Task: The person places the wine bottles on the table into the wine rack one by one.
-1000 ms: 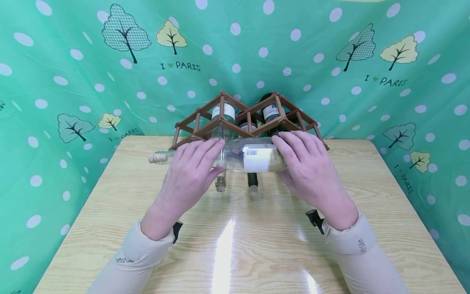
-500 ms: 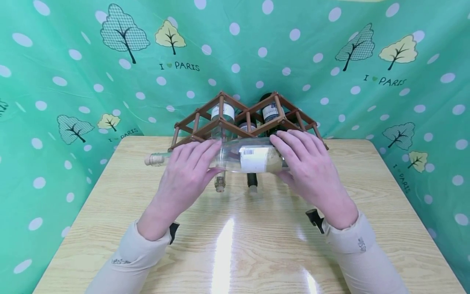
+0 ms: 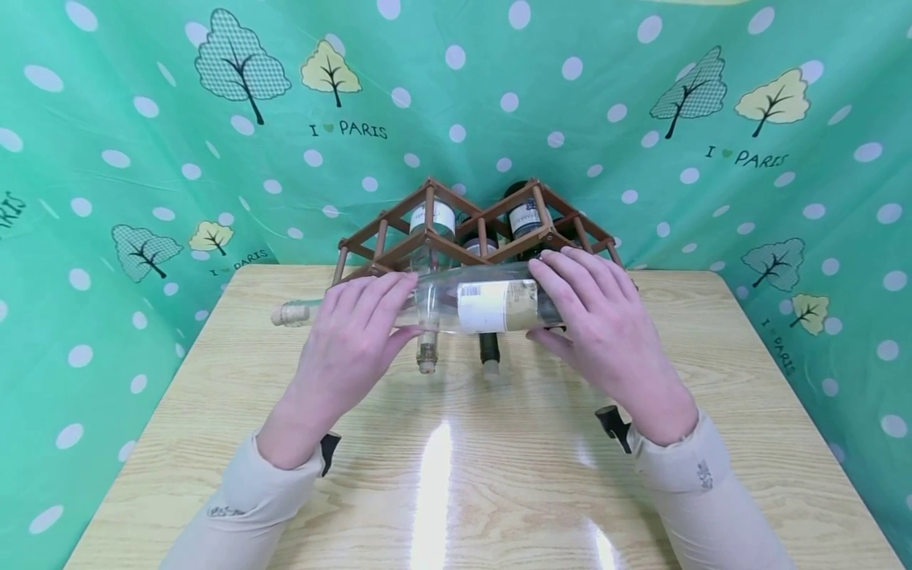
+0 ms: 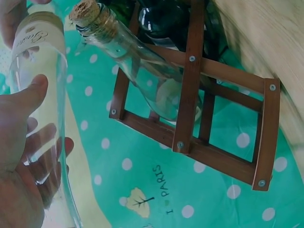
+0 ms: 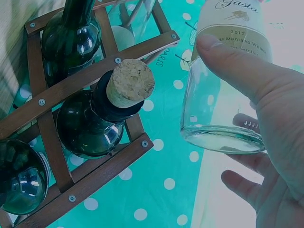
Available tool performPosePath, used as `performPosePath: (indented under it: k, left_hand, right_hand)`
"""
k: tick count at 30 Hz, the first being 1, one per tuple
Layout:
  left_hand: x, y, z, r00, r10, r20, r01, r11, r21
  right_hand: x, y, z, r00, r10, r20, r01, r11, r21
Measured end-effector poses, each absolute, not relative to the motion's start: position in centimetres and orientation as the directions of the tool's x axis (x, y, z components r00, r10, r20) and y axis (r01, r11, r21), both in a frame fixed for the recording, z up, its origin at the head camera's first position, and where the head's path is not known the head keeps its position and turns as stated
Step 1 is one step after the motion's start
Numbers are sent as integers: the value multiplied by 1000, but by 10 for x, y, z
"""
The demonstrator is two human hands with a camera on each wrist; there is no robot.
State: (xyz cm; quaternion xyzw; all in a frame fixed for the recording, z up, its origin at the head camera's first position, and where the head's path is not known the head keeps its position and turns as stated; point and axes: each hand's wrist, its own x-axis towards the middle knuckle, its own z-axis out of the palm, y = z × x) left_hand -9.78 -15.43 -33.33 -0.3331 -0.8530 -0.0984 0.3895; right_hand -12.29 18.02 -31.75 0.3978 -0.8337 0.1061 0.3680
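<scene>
A clear bottle (image 3: pixel 456 305) is held level above the table (image 3: pixel 456 459), just in front of the wooden rack (image 3: pixel 477 233), cork (image 3: pixel 288 314) leftward. Its shoulder is gripped by the left hand (image 3: pixel 356 336) and its base by the right hand (image 3: pixel 606 317), so the weight is shared. The racked bottles (image 3: pixel 523 215) are partly hidden behind it.

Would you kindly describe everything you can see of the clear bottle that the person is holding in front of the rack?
The clear glass bottle lies on its side, held above the wooden table just in front of the brown wooden rack. It looks empty, has a cork in its neck pointing to the person's left, and bears a pale label with a barcode. The left hand grips its shoulder and neck end; the right hand grips the base end, thumb on the label in the right wrist view.
</scene>
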Motion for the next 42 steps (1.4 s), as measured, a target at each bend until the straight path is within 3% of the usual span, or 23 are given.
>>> performPosePath:
  k: [15,30,36,42]
  left_hand:
    - [-95,-170,-334,-501,458,734,630,775,-53]
    - [-91,-189,-337,-530,369,763,586,810,15]
    - [-91,-195,-338,-527,327,784,577,815,49]
    - [-88,-204,-340,-563,335,756,558,828,49]
  right_hand:
    - [-125,188,-315,-416,-561,716,-739,667,94]
    - [-127,205,-314,-478,-554,681,-711,700,70]
    - [-128,211,-315,-471,-538,699,-705,706,69]
    - [-128,219,-316,-478,-529,701,-702,710,56]
